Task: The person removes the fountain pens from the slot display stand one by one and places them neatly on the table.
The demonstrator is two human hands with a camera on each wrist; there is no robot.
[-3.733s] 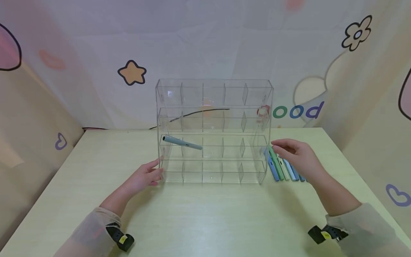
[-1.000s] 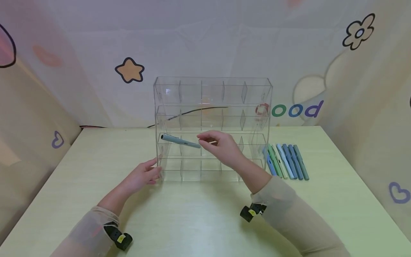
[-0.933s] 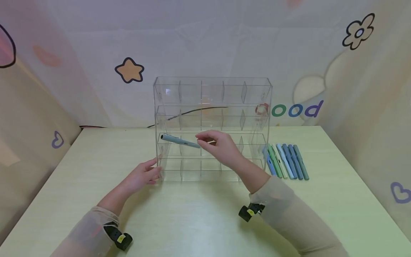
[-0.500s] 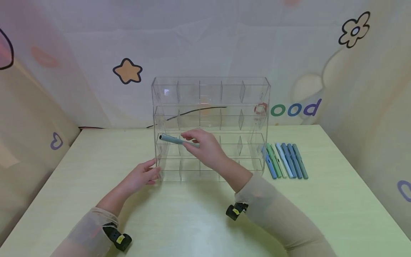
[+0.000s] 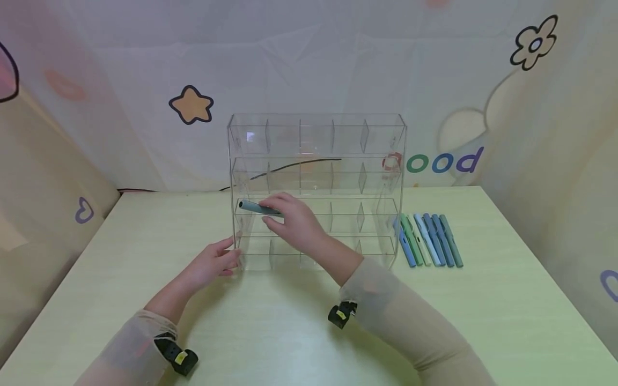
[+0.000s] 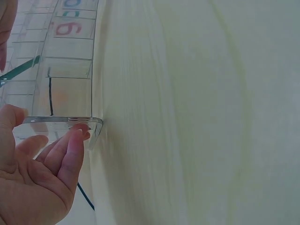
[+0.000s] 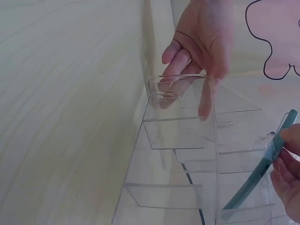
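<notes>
A clear acrylic rack (image 5: 316, 188) with rows of small compartments stands upright at the table's middle. In the head view, my left hand (image 5: 214, 265) grips its lower left side, thumb at the front edge; the left wrist view shows the fingers (image 6: 71, 152) beside the corner. A teal pen (image 5: 251, 207) with a clip lies slanted across the left compartments of the third row, its open-looking dark end to the left. My right hand (image 5: 296, 222) pinches the pen (image 7: 251, 183) between thumb and fingers; the right part of the pen is hidden behind the hand in the head view.
Several pens in blue, green and teal (image 5: 449, 241) lie side by side on the light table (image 5: 507, 300), right of the rack. A printed cloth backdrop (image 5: 314, 64) hangs behind and at both sides. Each sleeve carries a black wrist camera (image 5: 179, 358).
My right hand has moved left from beside the row of pens to the slanted pen and taken hold of it. The left hand stays at the rack, and the pen has hardly shifted.
</notes>
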